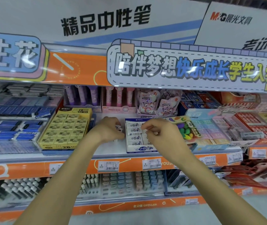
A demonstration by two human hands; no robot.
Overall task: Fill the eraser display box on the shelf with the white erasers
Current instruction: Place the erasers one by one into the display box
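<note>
Fingers of the right hand (160,132) pinch one small white paper-sleeved eraser (155,133) over the white-and-blue cardboard display box (139,148) on the white shelf (110,151); the left hand (108,130) is curled around several more just beside the box. Erasers look light, firm, smooth-wrapped; grip is best across the short sides.

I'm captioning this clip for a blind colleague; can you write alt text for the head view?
Two bare hands work at a white eraser display box on a shop shelf: the left hand holds small white erasers beside it, the right hand reaches over it. A yellow eraser box sits left.
</note>
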